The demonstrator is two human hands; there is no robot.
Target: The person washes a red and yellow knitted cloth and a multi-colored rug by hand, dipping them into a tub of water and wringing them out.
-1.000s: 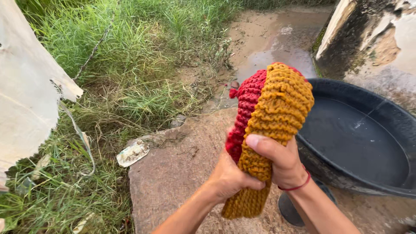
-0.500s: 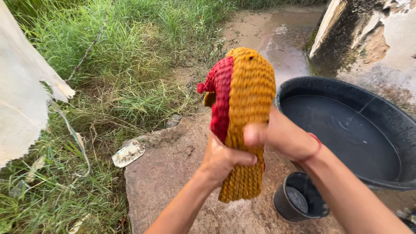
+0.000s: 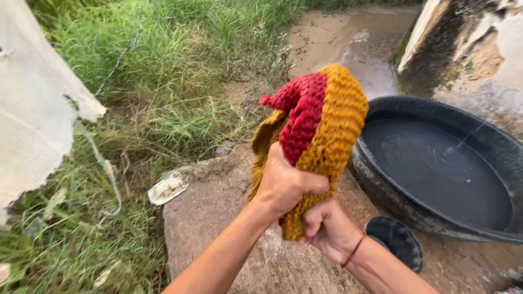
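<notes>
Knitwear fills my grip: a thick knitted cloth (image 3: 321,122) in mustard yellow and red, held up above the flat stone slab (image 3: 218,218). My left hand (image 3: 283,182) is clenched around its middle, and my right hand (image 3: 327,228), with a red thread on the wrist, is clenched on its lower end just below. To the right of the slab sits a wide black basin (image 3: 441,169) with water in it, and a small black bucket (image 3: 400,242) stands at the slab's right edge, near my right wrist. Grass (image 3: 152,81) spreads to the left of the slab.
</notes>
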